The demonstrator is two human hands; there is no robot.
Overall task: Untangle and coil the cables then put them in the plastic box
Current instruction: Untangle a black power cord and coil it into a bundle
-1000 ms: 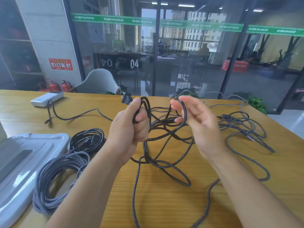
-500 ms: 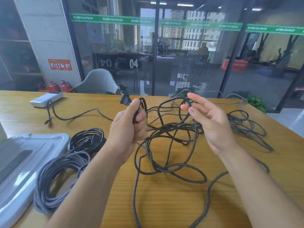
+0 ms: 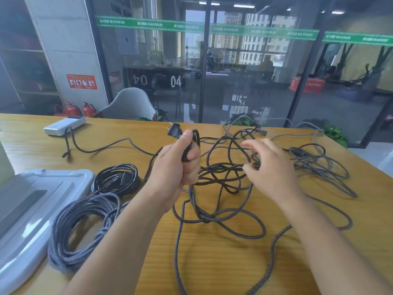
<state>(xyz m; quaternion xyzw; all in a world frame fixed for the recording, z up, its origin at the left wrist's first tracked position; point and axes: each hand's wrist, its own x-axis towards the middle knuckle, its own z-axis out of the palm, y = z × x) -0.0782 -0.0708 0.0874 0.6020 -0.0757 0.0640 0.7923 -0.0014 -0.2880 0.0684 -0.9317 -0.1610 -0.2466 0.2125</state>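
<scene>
Black power cable (image 3: 221, 177), tangled with a grey braided cable (image 3: 212, 218) mid-table (image 3: 212, 262): plug end (image 3: 174, 131) clenched in left hand (image 3: 176, 167), raised. Right hand (image 3: 270, 169) reaches into the tangle, fingers curled; whether it pinches a strand cannot be told. Coiled black cable (image 3: 117, 179) and coiled grey braided cable (image 3: 83, 228) lie left, beside grey plastic box lid (image 3: 32, 205). White device (image 3: 63, 125) far left.

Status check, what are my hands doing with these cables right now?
Left hand grips black power cable near its plug. Right hand pinching a strand in the tangle. Grey braided cable still knotted through it. Two coils done, none boxed.
</scene>
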